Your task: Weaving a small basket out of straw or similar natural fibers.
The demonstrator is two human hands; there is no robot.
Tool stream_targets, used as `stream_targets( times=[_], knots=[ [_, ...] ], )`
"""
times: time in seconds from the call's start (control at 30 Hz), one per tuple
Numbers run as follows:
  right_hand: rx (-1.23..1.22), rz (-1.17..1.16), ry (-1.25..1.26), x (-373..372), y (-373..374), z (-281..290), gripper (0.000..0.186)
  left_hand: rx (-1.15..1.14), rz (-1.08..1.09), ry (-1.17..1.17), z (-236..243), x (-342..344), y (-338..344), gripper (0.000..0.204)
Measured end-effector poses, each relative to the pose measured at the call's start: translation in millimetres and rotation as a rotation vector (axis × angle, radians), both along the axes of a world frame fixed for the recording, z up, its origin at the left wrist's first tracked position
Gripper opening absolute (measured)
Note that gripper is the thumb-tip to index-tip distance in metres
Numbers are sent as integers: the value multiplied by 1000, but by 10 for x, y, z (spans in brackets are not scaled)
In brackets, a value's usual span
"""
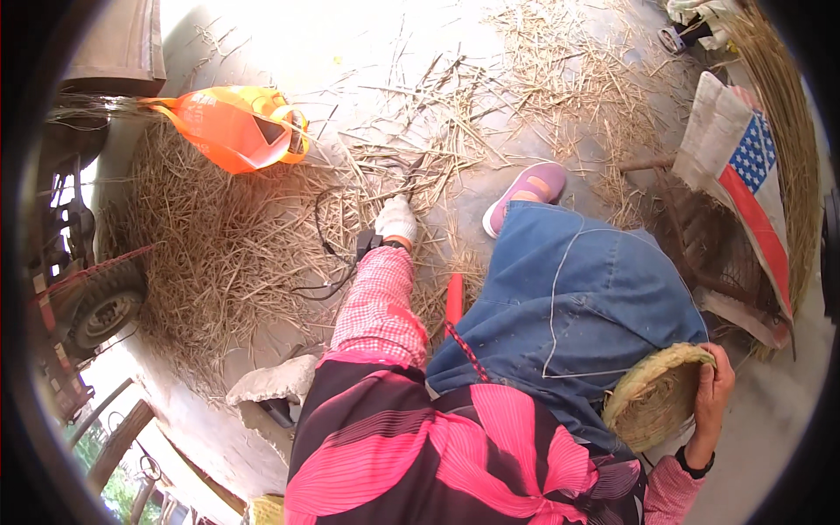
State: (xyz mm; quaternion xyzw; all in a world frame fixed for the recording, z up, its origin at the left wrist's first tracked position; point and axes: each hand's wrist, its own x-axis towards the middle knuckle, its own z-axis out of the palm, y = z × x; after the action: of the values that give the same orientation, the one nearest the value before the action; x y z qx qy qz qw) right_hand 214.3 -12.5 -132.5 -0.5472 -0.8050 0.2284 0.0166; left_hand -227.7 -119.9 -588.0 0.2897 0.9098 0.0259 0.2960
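My left hand (pixel 396 219), in a white glove, reaches down to the loose straw (pixel 236 236) on the floor. Its fingers look drawn together among the stalks; what they grip is hidden. At the right, my bare right hand (pixel 716 385) grips the rim of a round woven straw basket (pixel 647 394), which is tilted on its side against my lap. A thin pale strand (pixel 555 297) loops across my blue denim garment (pixel 595 271) toward the basket's rim. Beside my left forearm, a red flat object (pixel 454 297) sticks out near a dark red braided cord.
An orange bag (pixel 232 127) lies on the straw at upper left. A dark cable (pixel 322 227) curls beside my left wrist. A wheeled machine (pixel 105 311) stands at the left edge. At the right are a sheet with stars and a red stripe (pixel 757 210) and a tall straw bundle (pixel 779 79).
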Motion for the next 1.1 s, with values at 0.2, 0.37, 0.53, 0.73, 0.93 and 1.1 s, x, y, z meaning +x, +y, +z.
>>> stream_targets(
  times=[0.2,0.37,0.53,0.73,0.93,1.1],
  knots=[
    [-31,-75,-5,64,-24,-12,54,-187,-41,-17,40,-90,95,29],
    [-33,-88,-20,34,-28,18,55,-85,-188,-71,361,-194,150,28],
    [0,-54,-31,-51,-39,43,52,369,-10,-144,1653,-567,128,21],
    [60,7,104,-76,-27,-73,44,892,503,-696,2271,-1067,-123,17],
    [141,63,141,-73,-99,45,46,1182,341,-814,3146,-718,-13,19],
    [492,159,278,21,0,374,36,1339,128,-1121,3924,-361,211,24]
  ],
)
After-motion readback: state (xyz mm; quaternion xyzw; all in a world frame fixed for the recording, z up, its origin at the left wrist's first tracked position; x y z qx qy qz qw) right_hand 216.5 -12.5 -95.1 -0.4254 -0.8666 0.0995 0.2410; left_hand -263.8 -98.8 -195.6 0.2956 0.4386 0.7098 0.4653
